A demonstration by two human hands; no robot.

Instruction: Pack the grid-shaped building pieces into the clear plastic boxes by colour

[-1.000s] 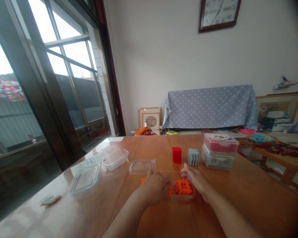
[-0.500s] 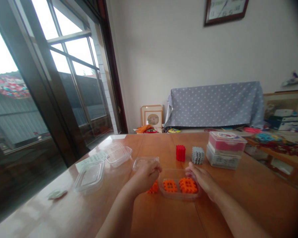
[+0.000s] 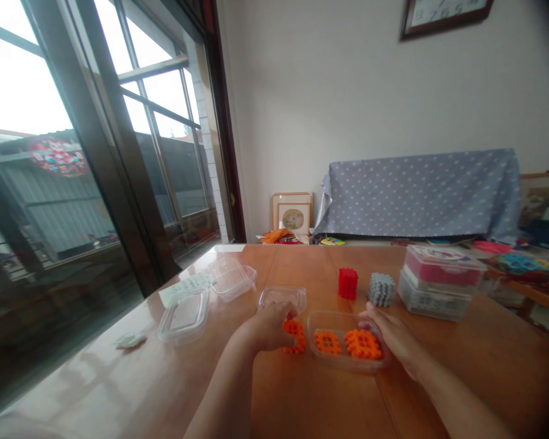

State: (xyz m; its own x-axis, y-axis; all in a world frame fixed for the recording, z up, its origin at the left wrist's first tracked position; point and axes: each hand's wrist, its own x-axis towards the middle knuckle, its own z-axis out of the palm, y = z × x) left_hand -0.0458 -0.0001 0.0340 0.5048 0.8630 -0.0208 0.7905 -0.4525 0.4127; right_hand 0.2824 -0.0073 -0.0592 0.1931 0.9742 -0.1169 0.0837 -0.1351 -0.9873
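Observation:
My left hand is over an orange notched piece on the table, left of a clear plastic tray; its thumb and fingers are apart around the piece. Inside the tray lie a flat orange piece and, to its right, a thicker group of orange pieces. My right hand is at the tray's right back edge, its fingers bent together at the rim; whether they pinch it is hard to tell. A red block and a grey block stand behind the tray.
Two stacked lidded boxes stand at the back right. An open clear container is behind my left hand. More clear containers and a paper sheet lie on the left, with a small packet nearer the left edge.
My left hand has lowered onto the orange piece beside the tray, and its fingers have spread. My right hand stays at the tray's edge. The view has turned slightly left.

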